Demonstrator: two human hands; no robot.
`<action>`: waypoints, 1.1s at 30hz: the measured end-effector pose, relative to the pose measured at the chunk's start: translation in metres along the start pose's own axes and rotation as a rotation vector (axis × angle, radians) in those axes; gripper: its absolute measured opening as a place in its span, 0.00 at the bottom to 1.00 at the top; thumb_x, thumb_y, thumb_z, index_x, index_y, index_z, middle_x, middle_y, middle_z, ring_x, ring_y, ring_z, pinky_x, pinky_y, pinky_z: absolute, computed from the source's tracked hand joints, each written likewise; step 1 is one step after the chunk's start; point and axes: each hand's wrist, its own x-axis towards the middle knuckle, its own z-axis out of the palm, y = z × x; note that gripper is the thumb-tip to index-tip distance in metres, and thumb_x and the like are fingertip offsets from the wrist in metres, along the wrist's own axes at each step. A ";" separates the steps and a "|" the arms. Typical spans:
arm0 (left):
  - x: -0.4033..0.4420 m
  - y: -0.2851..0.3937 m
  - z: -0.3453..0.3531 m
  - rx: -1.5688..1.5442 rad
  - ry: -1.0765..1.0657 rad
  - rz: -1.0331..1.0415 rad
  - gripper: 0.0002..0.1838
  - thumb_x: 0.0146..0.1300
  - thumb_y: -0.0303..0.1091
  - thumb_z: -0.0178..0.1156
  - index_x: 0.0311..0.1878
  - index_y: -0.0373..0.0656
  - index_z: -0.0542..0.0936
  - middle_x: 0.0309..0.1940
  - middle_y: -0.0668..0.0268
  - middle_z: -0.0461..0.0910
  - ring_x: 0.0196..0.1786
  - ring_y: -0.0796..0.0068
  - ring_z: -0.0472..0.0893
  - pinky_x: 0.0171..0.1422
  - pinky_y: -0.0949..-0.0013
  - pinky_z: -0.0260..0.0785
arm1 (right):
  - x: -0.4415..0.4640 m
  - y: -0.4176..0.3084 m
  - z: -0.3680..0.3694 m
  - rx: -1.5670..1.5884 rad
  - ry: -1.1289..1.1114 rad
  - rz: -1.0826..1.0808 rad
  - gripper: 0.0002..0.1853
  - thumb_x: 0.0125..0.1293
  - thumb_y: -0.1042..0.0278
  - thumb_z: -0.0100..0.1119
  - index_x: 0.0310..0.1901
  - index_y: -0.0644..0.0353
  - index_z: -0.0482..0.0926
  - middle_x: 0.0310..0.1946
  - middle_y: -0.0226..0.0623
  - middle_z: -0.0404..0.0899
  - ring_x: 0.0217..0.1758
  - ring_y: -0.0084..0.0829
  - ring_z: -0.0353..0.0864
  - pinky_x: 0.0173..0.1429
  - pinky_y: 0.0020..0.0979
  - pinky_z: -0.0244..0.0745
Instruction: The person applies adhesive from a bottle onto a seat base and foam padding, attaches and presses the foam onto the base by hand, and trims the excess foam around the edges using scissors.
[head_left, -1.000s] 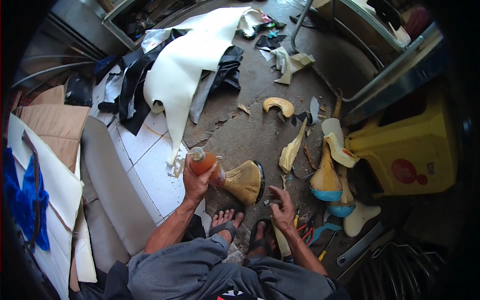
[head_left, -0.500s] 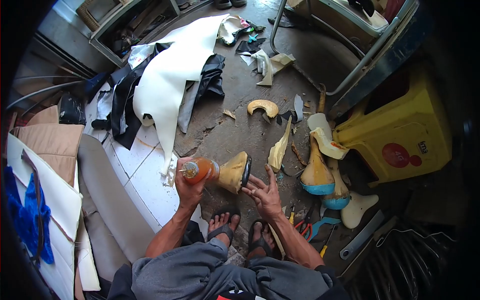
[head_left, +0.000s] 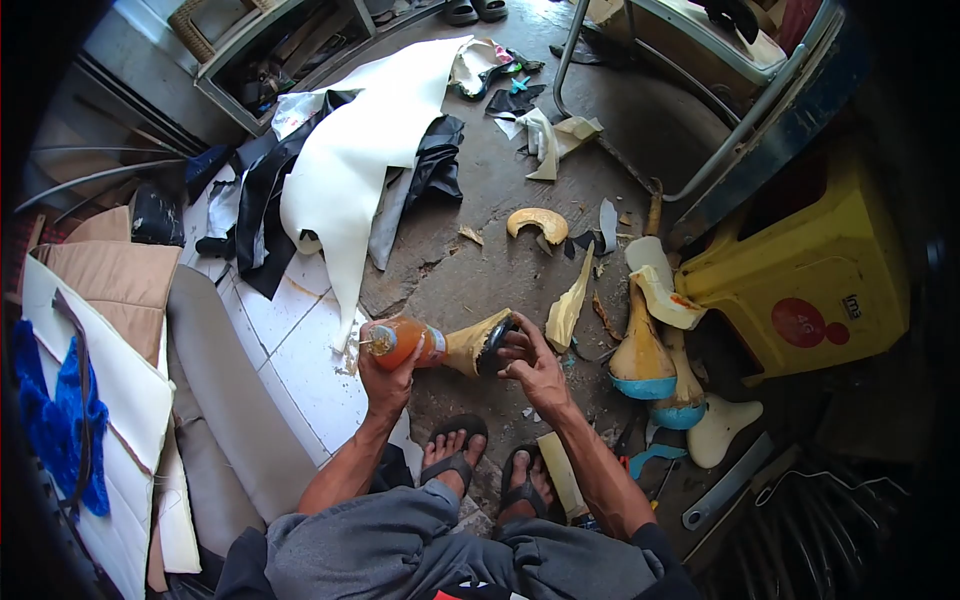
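My left hand (head_left: 387,377) is wrapped round a bottle of orange liquid (head_left: 402,343), whose capped end points up toward the camera. Just right of the bottle is a tan flared piece (head_left: 466,346) with a dark rounded end (head_left: 494,343); the bottle hides its narrow end. At that dark end, my right hand (head_left: 535,370) has its fingers spread and curved, with the fingertips at the rim. Whether the left hand also grips the tan piece is hidden.
White sheet material (head_left: 350,180) lies ahead on the left. A yellow stool (head_left: 800,275) is at right, beside two tan pieces with blue ends (head_left: 640,360). Foam scraps (head_left: 570,305) lie on the floor. Grey cushions (head_left: 235,400) are at left; a metal-legged frame (head_left: 740,130) stands ahead right.
My right hand has moved up and left to the dark end of the tan piece. That piece has turned, showing more of its dark end. The bottle now leans more sideways.
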 end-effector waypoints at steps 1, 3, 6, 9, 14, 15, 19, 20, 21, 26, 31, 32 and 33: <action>0.000 -0.003 0.000 0.041 -0.001 0.033 0.24 0.58 0.28 0.76 0.54 0.38 0.75 0.47 0.62 0.81 0.51 0.69 0.82 0.61 0.66 0.74 | 0.003 0.001 -0.002 -0.030 0.000 0.005 0.44 0.60 0.79 0.52 0.81 0.48 0.58 0.70 0.48 0.68 0.67 0.39 0.76 0.62 0.38 0.81; -0.002 -0.006 -0.001 0.022 0.004 0.011 0.24 0.57 0.28 0.76 0.54 0.38 0.75 0.47 0.63 0.81 0.51 0.69 0.82 0.61 0.65 0.74 | 0.004 0.003 -0.006 -0.062 0.001 0.011 0.44 0.60 0.79 0.53 0.81 0.48 0.60 0.70 0.46 0.68 0.66 0.38 0.77 0.61 0.37 0.81; -0.002 -0.007 -0.001 -0.007 0.014 -0.015 0.25 0.57 0.28 0.76 0.55 0.39 0.75 0.47 0.63 0.81 0.52 0.69 0.82 0.61 0.65 0.74 | -0.002 0.008 -0.005 -0.328 -0.007 -0.081 0.40 0.60 0.79 0.51 0.78 0.48 0.67 0.67 0.44 0.71 0.63 0.35 0.78 0.61 0.35 0.80; -0.002 -0.009 0.001 -0.024 0.024 -0.019 0.25 0.57 0.28 0.76 0.55 0.39 0.75 0.47 0.63 0.80 0.52 0.69 0.81 0.61 0.66 0.74 | -0.015 0.015 -0.001 -0.541 -0.021 -0.238 0.40 0.58 0.82 0.51 0.75 0.46 0.72 0.62 0.44 0.73 0.60 0.38 0.79 0.62 0.36 0.79; -0.003 -0.012 0.001 -0.033 0.043 -0.010 0.25 0.57 0.29 0.76 0.54 0.39 0.75 0.48 0.63 0.80 0.52 0.70 0.81 0.62 0.66 0.73 | -0.030 0.033 -0.004 -1.095 -0.096 -0.588 0.45 0.54 0.82 0.60 0.76 0.36 0.69 0.59 0.48 0.73 0.58 0.49 0.77 0.62 0.45 0.77; -0.001 -0.013 0.001 -0.014 0.038 0.021 0.25 0.57 0.29 0.77 0.54 0.39 0.75 0.48 0.63 0.79 0.52 0.70 0.81 0.62 0.66 0.73 | -0.030 0.031 -0.003 -1.180 -0.101 -0.589 0.46 0.54 0.82 0.61 0.76 0.34 0.69 0.60 0.48 0.73 0.58 0.49 0.77 0.62 0.45 0.77; -0.001 -0.015 0.000 0.020 0.013 0.081 0.25 0.56 0.28 0.77 0.54 0.39 0.75 0.47 0.64 0.79 0.52 0.70 0.80 0.62 0.67 0.73 | -0.030 0.024 -0.002 -1.359 -0.080 -0.562 0.47 0.55 0.81 0.62 0.77 0.31 0.67 0.59 0.47 0.74 0.59 0.48 0.76 0.61 0.45 0.77; 0.000 -0.014 0.000 0.020 0.014 0.084 0.25 0.56 0.28 0.77 0.54 0.39 0.75 0.47 0.64 0.79 0.52 0.70 0.80 0.62 0.67 0.73 | -0.031 0.028 -0.005 -1.341 -0.120 -0.596 0.47 0.55 0.81 0.62 0.77 0.32 0.67 0.58 0.46 0.75 0.58 0.47 0.77 0.60 0.45 0.78; 0.000 -0.014 0.000 0.008 0.023 0.067 0.25 0.56 0.28 0.77 0.54 0.39 0.75 0.48 0.64 0.78 0.52 0.70 0.80 0.62 0.67 0.73 | -0.031 0.028 -0.006 -1.323 -0.160 -0.629 0.47 0.55 0.80 0.62 0.77 0.32 0.67 0.57 0.45 0.75 0.57 0.47 0.77 0.58 0.44 0.78; -0.003 -0.013 -0.001 -0.007 0.019 0.004 0.25 0.56 0.27 0.76 0.54 0.39 0.75 0.49 0.63 0.78 0.52 0.69 0.80 0.63 0.66 0.72 | -0.030 -0.001 0.006 -1.018 -0.054 -0.535 0.44 0.57 0.80 0.58 0.78 0.41 0.66 0.49 0.45 0.80 0.46 0.45 0.82 0.51 0.41 0.80; -0.001 -0.012 0.000 0.006 -0.004 0.080 0.24 0.56 0.26 0.76 0.53 0.39 0.75 0.49 0.63 0.77 0.53 0.69 0.80 0.63 0.66 0.72 | -0.020 -0.001 0.021 -1.102 -0.039 -0.386 0.42 0.61 0.75 0.58 0.80 0.43 0.62 0.38 0.42 0.77 0.37 0.43 0.82 0.41 0.42 0.79; 0.000 -0.010 0.001 0.006 -0.005 0.085 0.24 0.56 0.26 0.76 0.53 0.39 0.75 0.49 0.63 0.77 0.53 0.69 0.80 0.63 0.66 0.72 | -0.025 0.000 0.020 -1.185 -0.139 -0.359 0.44 0.61 0.73 0.59 0.81 0.39 0.61 0.36 0.41 0.74 0.36 0.44 0.81 0.39 0.43 0.79; 0.000 -0.007 0.002 -0.033 0.008 0.060 0.24 0.56 0.26 0.76 0.53 0.39 0.75 0.49 0.62 0.77 0.53 0.68 0.79 0.64 0.66 0.71 | -0.027 0.005 0.018 -1.187 -0.138 -0.362 0.44 0.61 0.73 0.59 0.81 0.39 0.61 0.36 0.41 0.74 0.36 0.44 0.81 0.39 0.43 0.79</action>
